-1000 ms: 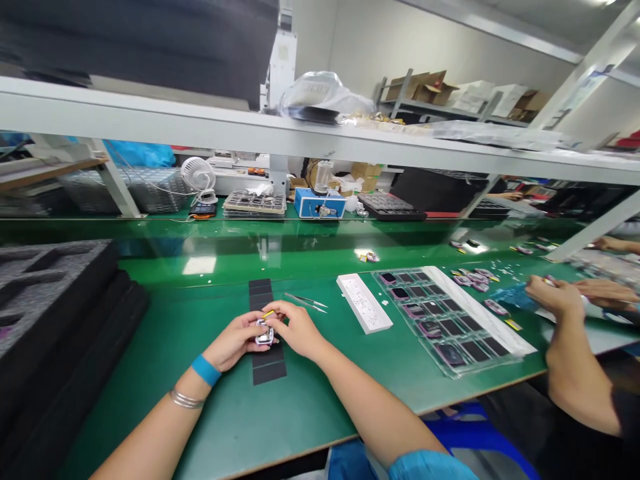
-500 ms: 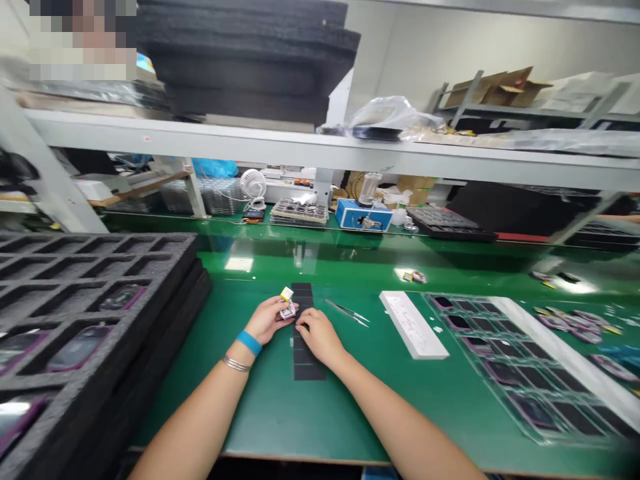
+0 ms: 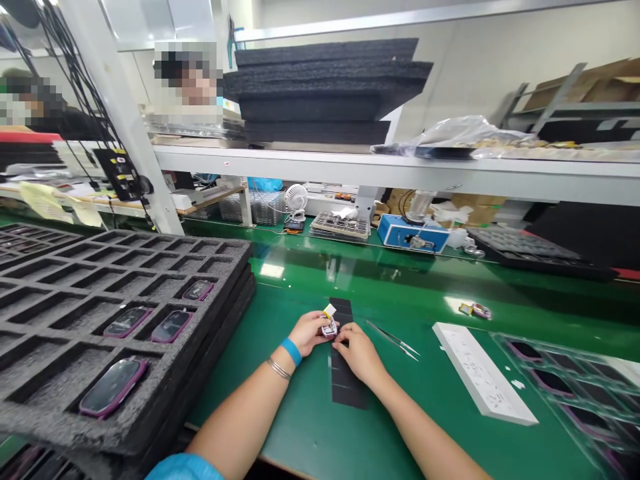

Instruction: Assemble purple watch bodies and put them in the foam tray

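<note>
My left hand (image 3: 310,331) is closed on a small shiny part (image 3: 329,326) with a yellow tab, held just above the green bench (image 3: 300,413). A blue band and a metal bangle sit on that wrist. My right hand (image 3: 359,352) rests on a black strip (image 3: 346,390) lying on the bench, its fingertips pressed together at the strip's near-left edge beside the part. Whether those fingertips pinch anything is hidden. Thin metal tweezers (image 3: 393,339) lie just right of my right hand.
A stack of black foam trays (image 3: 75,313) at left holds several purple-rimmed devices. A white block (image 3: 483,381) and a clear tray of dark parts (image 3: 565,390) lie at right. A shelf (image 3: 400,172) spans above; a fan and a blue box stand behind. Two people sit beyond.
The view has swung left, bringing the foam trays and two people into sight. My left hand has taken the part alone while my right hand dropped onto the black strip.
</note>
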`<state>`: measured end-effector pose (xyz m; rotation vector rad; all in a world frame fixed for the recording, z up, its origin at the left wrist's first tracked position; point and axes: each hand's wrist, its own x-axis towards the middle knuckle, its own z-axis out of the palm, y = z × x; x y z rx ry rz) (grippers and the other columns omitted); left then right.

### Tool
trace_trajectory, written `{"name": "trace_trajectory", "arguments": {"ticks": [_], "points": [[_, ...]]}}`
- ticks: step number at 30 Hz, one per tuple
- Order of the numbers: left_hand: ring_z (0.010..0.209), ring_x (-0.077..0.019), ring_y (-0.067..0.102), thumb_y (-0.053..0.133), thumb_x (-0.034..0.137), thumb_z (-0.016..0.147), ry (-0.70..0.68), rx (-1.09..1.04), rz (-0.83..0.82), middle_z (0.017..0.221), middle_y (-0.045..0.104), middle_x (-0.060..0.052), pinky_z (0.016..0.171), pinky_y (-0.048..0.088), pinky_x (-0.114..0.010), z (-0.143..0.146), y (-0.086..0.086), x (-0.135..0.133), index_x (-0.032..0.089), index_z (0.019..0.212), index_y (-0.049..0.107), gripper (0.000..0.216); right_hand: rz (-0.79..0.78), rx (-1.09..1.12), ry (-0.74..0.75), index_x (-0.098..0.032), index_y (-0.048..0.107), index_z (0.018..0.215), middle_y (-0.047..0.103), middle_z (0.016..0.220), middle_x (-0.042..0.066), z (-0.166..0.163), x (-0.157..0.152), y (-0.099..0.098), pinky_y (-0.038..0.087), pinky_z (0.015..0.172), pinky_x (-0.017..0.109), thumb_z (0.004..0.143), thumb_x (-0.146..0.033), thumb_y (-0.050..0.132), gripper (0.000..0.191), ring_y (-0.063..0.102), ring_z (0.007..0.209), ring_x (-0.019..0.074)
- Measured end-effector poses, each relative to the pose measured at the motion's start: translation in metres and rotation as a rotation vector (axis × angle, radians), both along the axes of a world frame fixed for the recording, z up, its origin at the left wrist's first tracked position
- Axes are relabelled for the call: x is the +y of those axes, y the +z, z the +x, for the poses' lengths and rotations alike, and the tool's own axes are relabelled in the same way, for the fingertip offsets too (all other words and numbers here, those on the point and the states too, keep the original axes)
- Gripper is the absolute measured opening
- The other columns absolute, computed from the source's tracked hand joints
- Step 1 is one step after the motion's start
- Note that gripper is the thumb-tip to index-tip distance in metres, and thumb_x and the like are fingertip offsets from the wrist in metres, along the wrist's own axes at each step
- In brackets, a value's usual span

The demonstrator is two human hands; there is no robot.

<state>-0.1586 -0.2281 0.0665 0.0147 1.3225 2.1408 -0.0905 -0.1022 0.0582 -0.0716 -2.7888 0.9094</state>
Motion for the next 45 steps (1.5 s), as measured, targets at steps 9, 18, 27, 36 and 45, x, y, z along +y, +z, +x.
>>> {"name": "trace_trajectory", "arguments": {"ticks": [9,18,27,36,45], "points": [[0.071,-0.0174,0.065,0.064,0.008,0.067,-0.006,0.004,-0.008,0.079,0.071,-0.011,0.067,0.052,-0.03,0.0,0.0,0.0,0.012,0.075,0.063,0.01,0.02,0.052,-0.019,-0.017,0.058,0.066,0.057,0.087,0.008,-0.002,-0.003,-0.007,0.045,0.084,0.035,0.076,-0.011,0.054,0.012,0.056,0.087,0.0215],[0.068,-0.0154,0.065,0.063,0.007,0.067,0.006,0.038,-0.054,0.077,0.071,-0.01,0.066,0.052,-0.027,0.002,0.004,0.001,0.012,0.075,0.062,0.01,0.067,0.269,0.098,-0.019,0.052,0.074,0.054,0.088,0.007,0.02,-0.006,-0.003,0.046,0.077,0.037,0.083,-0.011,0.044,0.014,0.053,0.086,0.0214],[0.059,-0.0176,0.064,0.07,0.016,0.063,-0.019,0.16,-0.146,0.07,0.068,-0.008,0.049,0.052,-0.026,0.02,0.012,0.005,0.01,0.076,0.065,0.015,-0.401,0.442,0.056,-0.019,0.057,0.068,0.065,0.079,0.005,0.032,0.02,0.026,0.05,0.075,0.034,0.078,-0.026,0.059,0.013,0.062,0.078,0.0188],[0.061,-0.0156,0.064,0.073,0.02,0.061,-0.147,0.155,-0.182,0.07,0.067,-0.006,0.051,0.055,-0.023,0.024,0.009,0.006,0.01,0.085,0.067,0.027,-0.886,0.158,0.0,-0.018,0.054,0.067,0.064,0.067,0.0,0.023,0.02,0.018,0.049,0.061,0.027,0.06,-0.032,0.073,0.024,0.06,0.061,0.0136],[0.056,-0.013,0.061,0.076,0.024,0.058,-0.18,0.161,-0.197,0.067,0.067,-0.004,0.054,0.055,-0.025,0.026,0.01,0.007,0.01,0.083,0.068,0.03,-0.754,0.098,0.078,-0.02,0.045,0.079,0.065,0.071,-0.002,0.026,0.017,0.016,0.044,0.063,0.024,0.065,-0.021,0.066,0.026,0.058,0.063,0.0112]]}}
